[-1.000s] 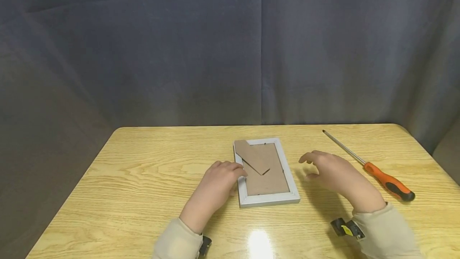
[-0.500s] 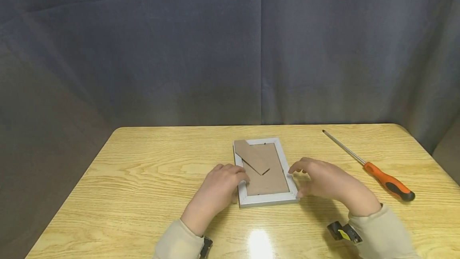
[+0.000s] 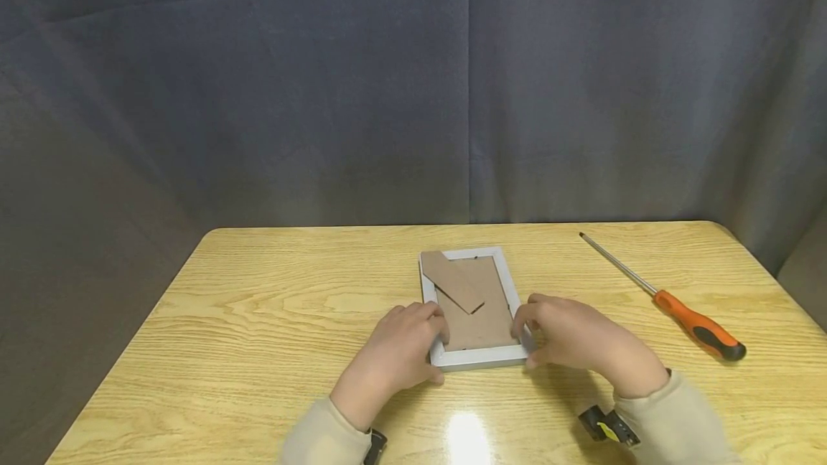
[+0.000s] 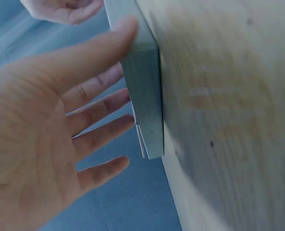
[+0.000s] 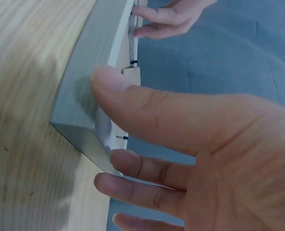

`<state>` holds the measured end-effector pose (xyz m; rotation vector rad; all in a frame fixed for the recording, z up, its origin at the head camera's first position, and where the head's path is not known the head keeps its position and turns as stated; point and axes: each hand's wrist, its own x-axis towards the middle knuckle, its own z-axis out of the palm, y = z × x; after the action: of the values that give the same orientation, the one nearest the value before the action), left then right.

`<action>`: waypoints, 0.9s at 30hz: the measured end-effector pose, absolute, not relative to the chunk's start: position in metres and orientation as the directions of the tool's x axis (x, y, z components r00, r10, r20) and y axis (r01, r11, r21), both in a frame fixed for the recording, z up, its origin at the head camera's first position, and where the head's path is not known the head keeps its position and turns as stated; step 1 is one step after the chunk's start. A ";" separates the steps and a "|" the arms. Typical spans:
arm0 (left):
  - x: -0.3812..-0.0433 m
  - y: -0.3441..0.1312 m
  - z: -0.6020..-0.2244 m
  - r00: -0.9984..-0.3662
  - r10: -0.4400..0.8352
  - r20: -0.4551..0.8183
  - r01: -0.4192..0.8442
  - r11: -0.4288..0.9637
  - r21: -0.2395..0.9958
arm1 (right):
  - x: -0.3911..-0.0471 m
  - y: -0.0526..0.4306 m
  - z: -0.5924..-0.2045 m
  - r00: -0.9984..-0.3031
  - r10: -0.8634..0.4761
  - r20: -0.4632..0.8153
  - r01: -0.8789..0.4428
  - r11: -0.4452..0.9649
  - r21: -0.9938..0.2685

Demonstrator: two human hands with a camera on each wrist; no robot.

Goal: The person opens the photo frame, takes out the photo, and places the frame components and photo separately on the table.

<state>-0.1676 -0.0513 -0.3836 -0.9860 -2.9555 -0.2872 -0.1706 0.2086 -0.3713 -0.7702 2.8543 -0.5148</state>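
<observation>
A picture frame [image 3: 481, 358] lies back side up on the table, with a brown backing board [image 3: 481, 332] and a folded easel stand [image 3: 454, 284]. My left hand [image 3: 405, 343] is at its near left corner, fingertips over the left border. In the left wrist view the thumb [image 4: 125, 33] overlaps the frame's side and the fingers are spread, fairly straight. At the near right corner is my right hand [image 3: 568, 332], its fingertips over the right border. The right wrist view shows the thumb [image 5: 111, 82] close over the frame's side, the other fingers loosely extended around the corner.
A screwdriver [image 3: 694, 323] with an orange and black handle lies on the wooden table [image 3: 271, 293], right of the frame. Its shaft points to the back. A dark curtain [image 3: 323, 106] hangs behind the table's far edge.
My right hand has come left and nearer to me, from beside the frame to its near right corner. My left hand has slid slightly toward the near left corner. The frame stays put.
</observation>
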 end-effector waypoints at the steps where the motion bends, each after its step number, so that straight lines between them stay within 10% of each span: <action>1: -0.167 -0.050 -0.384 -0.800 0.595 0.071 0.598 0.784 0.165 | -0.171 0.208 -0.372 -0.858 -0.511 -0.042 -0.465 0.810 -0.357; 27: -0.162 -0.041 -0.390 -0.779 0.617 0.108 0.625 0.779 0.057 | -0.169 0.196 -0.380 -0.817 -0.575 0.044 -0.570 0.792 -0.218</action>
<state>-0.1621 -0.0406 -0.3901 -1.0089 -2.8838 -0.1374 -0.1695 0.1956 -0.3800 -0.9430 2.9504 -0.3470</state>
